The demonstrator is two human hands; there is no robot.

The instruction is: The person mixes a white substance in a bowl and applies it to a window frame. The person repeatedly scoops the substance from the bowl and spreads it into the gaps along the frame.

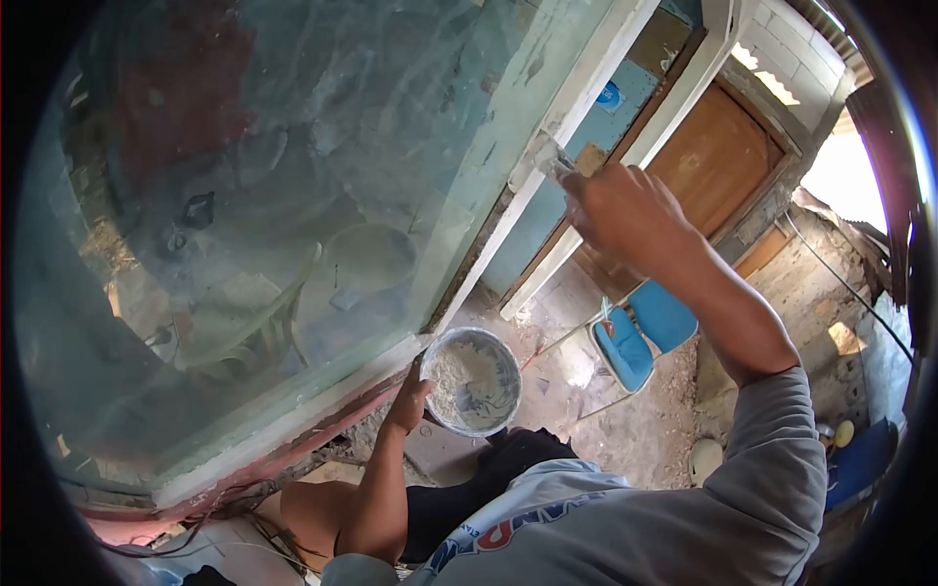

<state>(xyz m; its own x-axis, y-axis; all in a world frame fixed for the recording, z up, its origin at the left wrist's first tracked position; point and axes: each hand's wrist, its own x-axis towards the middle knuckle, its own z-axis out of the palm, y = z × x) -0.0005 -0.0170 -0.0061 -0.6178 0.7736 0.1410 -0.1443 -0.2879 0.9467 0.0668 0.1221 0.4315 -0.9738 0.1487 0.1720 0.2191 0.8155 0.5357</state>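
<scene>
My right hand (625, 210) is closed around a putty knife (553, 162), its handle mostly hidden by the fingers. The blade lies against the upright white frame post (586, 78) beside the large glass pane (322, 186). Lower down, my left hand (408, 400) grips the near-left rim of a round bucket (510, 379). White putty (454, 369), lumpy and smeared, is inside it, with some up the walls. The bucket is beside the corner where the post meets the sill.
A blue-padded folding chair (625, 350) stands on the rough, dusty floor (625, 430). Behind it is a brown wooden door (718, 146). The white sill (293, 415) runs along the glass, and cables (200, 527) hang at lower left.
</scene>
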